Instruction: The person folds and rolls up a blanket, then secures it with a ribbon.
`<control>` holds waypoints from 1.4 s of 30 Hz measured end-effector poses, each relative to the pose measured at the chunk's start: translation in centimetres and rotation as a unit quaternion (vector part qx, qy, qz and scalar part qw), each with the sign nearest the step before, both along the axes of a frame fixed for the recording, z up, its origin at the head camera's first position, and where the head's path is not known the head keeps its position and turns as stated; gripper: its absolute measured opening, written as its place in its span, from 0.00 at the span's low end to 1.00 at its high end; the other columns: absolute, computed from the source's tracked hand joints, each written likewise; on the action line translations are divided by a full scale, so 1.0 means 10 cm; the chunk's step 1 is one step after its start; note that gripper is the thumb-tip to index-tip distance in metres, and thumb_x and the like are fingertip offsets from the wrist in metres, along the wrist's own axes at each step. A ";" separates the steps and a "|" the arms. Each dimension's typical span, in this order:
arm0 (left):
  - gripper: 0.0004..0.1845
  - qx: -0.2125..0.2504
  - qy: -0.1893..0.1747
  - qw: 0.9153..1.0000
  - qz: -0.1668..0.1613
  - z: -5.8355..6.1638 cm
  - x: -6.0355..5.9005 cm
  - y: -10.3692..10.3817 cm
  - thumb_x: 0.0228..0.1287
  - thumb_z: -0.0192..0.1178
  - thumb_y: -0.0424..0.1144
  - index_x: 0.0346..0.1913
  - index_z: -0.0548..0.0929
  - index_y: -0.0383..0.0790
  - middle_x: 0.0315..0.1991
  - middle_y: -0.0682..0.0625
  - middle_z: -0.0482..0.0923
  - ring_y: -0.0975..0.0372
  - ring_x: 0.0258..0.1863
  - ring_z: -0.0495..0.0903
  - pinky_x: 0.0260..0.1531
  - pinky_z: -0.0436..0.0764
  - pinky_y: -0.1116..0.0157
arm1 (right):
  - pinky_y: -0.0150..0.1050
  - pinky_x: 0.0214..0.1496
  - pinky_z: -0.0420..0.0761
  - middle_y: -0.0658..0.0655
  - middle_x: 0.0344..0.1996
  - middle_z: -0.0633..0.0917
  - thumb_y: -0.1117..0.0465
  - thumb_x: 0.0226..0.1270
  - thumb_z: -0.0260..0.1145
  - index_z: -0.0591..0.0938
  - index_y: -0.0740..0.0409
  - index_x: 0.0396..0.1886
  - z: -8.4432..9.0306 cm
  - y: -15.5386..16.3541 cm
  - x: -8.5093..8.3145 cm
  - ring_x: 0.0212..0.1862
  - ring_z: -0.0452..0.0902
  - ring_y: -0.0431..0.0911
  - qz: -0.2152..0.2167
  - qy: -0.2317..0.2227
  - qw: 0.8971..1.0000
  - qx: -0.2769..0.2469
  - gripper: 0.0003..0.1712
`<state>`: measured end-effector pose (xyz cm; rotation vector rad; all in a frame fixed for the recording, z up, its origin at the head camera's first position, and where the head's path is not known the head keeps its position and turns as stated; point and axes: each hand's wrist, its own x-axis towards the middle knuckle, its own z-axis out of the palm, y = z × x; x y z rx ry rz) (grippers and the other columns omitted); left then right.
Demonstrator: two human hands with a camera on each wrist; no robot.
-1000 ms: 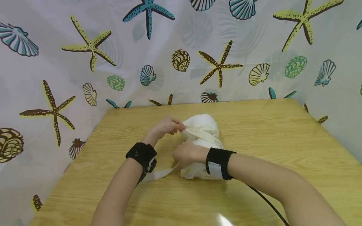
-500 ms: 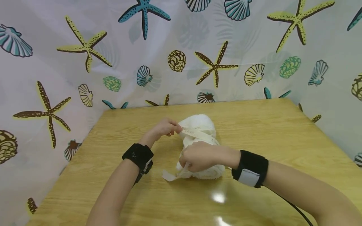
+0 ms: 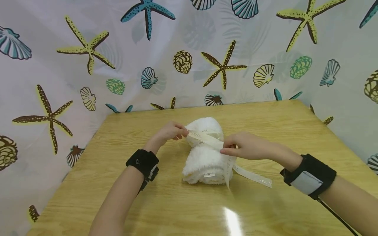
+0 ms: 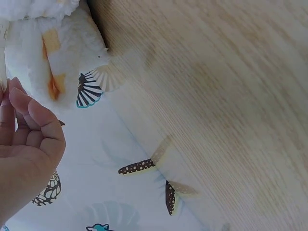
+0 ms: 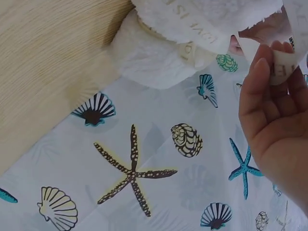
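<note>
A white fluffy bundle, like rolled towels [image 3: 203, 164], lies on the table with a small pale label on its near end. Cream ribbon [image 3: 206, 139] printed with letters wraps its narrowed middle. At its left side my left hand [image 3: 172, 131] pinches the ribbon between thumb and fingers. On the right, my right hand [image 3: 248, 146] pinches another stretch of it, and the ribbon between both hands lies fairly straight. The right wrist view shows a ribbon piece [image 5: 284, 67] between the right fingers. Orange patches mark the bundle [image 4: 29, 62] in the left wrist view.
A loose ribbon end [image 3: 254, 177] lies on the table to the right of the bundle, and another strand hangs at its front. Behind the wooden table [image 3: 133, 203] hangs a white cloth [image 3: 165, 98] with starfish and shells. A cable trails from the right wrist strap [image 3: 310, 177].
My right hand has gone from the bundle's near left side to its right, and ribbon now trails there instead of at the front left. The left hand keeps its pinch almost in place.
</note>
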<state>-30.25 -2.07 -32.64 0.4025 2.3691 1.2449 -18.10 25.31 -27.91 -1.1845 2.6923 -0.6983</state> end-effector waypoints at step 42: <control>0.13 0.006 0.015 1.000 0.022 0.11 0.02 0.05 0.64 0.58 0.40 0.42 0.82 0.32 0.34 0.48 0.78 0.47 0.40 0.73 0.40 0.74 0.60 | 0.34 0.26 0.75 0.52 0.24 0.78 0.70 0.54 0.64 0.78 0.64 0.28 -0.75 0.79 0.26 0.27 0.72 0.43 -0.250 -0.172 0.951 -0.054 0.03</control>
